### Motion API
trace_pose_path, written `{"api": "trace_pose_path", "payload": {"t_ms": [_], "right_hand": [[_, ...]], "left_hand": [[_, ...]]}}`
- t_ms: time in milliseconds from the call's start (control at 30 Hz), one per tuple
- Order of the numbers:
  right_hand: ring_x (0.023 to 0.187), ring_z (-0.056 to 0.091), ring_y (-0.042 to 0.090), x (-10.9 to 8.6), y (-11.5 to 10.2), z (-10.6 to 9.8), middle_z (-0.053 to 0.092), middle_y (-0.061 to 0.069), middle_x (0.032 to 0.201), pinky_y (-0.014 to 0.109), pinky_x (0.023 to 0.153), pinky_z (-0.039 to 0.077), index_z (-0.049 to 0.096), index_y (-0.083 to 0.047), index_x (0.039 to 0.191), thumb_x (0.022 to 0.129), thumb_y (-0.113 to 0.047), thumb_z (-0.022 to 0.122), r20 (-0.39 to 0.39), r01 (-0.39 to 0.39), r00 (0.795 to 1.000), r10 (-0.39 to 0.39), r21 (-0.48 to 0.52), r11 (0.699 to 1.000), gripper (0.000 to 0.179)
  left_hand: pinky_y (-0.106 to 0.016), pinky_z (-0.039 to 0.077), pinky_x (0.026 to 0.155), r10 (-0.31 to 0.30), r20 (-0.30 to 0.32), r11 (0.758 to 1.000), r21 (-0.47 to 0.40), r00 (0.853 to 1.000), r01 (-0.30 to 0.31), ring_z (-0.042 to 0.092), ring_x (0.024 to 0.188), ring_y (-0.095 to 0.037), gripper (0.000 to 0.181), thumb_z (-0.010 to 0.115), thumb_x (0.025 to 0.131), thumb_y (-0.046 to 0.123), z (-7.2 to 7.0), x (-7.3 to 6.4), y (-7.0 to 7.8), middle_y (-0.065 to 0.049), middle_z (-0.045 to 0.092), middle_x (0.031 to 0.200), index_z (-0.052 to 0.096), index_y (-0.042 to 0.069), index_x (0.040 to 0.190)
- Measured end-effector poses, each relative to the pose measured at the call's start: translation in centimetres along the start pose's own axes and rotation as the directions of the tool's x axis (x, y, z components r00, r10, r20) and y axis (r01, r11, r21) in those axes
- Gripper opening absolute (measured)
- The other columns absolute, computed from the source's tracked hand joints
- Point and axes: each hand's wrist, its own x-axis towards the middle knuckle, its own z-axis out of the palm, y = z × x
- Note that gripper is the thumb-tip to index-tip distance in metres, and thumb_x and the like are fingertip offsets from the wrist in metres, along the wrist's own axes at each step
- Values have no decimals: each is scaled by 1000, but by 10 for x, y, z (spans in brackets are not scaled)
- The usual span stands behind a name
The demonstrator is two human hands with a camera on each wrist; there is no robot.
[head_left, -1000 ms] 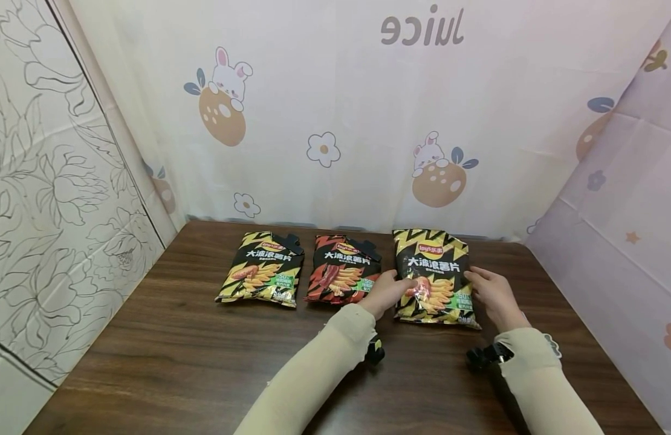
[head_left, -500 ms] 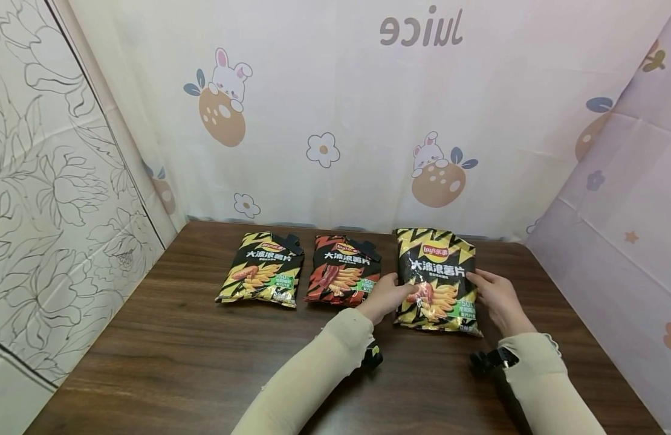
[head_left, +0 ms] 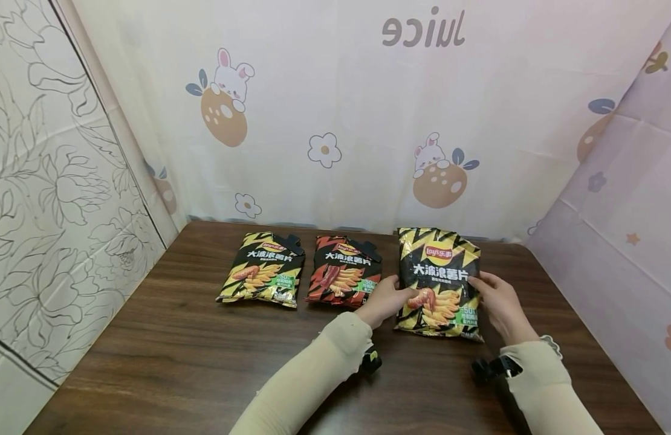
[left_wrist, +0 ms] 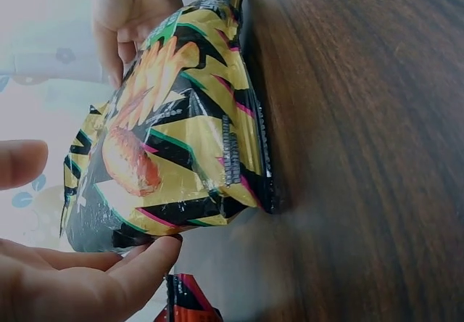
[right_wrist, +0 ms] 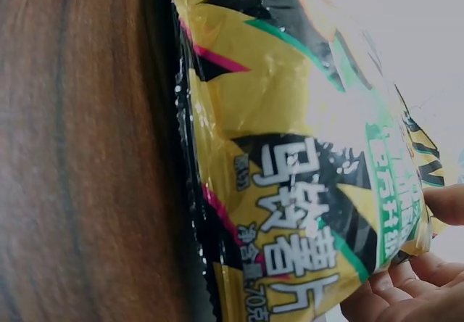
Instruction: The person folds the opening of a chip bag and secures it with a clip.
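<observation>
A yellow-and-black bag of potato chips [head_left: 440, 275] is held between both hands at the right part of the table. My left hand [head_left: 388, 300] grips its left side, thumb over the front and fingers behind. On the opposite side my right hand [head_left: 500, 303] holds the edge, with the other fingers partly hidden behind the bag. The left wrist view shows the bag's lower seam close to the wood and left fingers [left_wrist: 141, 271] against its side. From the right wrist, the bag's printed front [right_wrist: 290, 177] fills most of the view, with right fingers [right_wrist: 406, 286] at its edge.
A red-and-black chip bag [head_left: 338, 275] lies just left of my left hand. Farther left is another yellow-and-black chip bag [head_left: 262, 272]; both carry a black piece at the top right corner. The brown wooden table [head_left: 178, 356] meets a printed curtain [head_left: 292, 109] behind.
The held bag has shifted slightly right and toward me, its top tilting up so it looks larger. Both hands moved with it. The other two bags stay in place.
</observation>
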Motion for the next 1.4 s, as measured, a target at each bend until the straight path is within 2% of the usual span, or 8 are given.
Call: {"api": "trace_pose_path", "payload": {"t_ms": [167,467,633,733,933,1133,1300,1400], "right_hand": [[116,50,21,-4,0,0,35,21,151,45,102,43,25,-3,155,101,-43,47,4,16,1000,-16,27,1000,71],[100,52,4,-14,-1,2,36,19,150,24,84,47,26,-3,154,100,-41,50,2,18,1000,-18,42,999,70],[92,53,-2,-21,-4,4,39,18,146,16,74,49,26,-3,154,100,-39,51,12,21,1000,-22,54,998,69],[87,54,-5,-24,-3,5,45,15,139,15,72,49,29,-3,152,100,-39,53,4,35,999,-36,71,997,68],[84,59,-5,-28,0,6,57,-7,110,18,72,52,40,-3,144,96,-37,62,-15,72,997,-70,141,987,63],[85,58,-7,-34,-1,7,55,-7,114,17,75,52,34,-1,147,98,-37,58,43,80,995,-86,138,987,66],[84,59,-7,-37,0,9,56,-14,105,19,74,52,35,-1,146,98,-35,58,55,81,994,-90,140,987,63],[84,60,-7,-39,0,10,56,-18,99,19,75,53,34,0,146,99,-35,57,68,96,992,-106,137,986,63]], "left_hand": [[-50,40,109,20,-7,1000,21,1000,-20,43,138,-31,71,63,94,35,-1,-3,0,-14,42,152,34,5,151],[-47,41,108,70,9,997,45,998,-70,44,138,-28,69,61,94,33,-4,-7,-1,-14,42,152,35,3,150],[-42,48,98,116,24,991,58,993,-117,55,121,-21,63,61,94,32,-8,-7,-4,-13,52,142,41,3,147],[-38,50,90,133,36,988,72,990,-135,57,110,-18,62,60,94,32,-10,-8,-6,-13,55,136,42,3,146],[-33,49,74,137,41,988,60,990,-140,58,93,-17,58,61,95,29,-15,-11,-7,-12,60,123,45,2,143],[-37,51,80,119,27,988,93,993,-121,59,100,-17,60,62,95,33,-18,-15,-7,-13,57,130,44,4,144],[-36,51,74,119,36,989,90,992,-121,61,93,-16,60,61,95,35,-22,-18,-10,-12,57,130,43,7,145],[-37,52,78,132,38,986,95,991,-135,62,99,-17,59,61,95,36,-24,-20,-12,-11,57,131,43,9,145]]}}
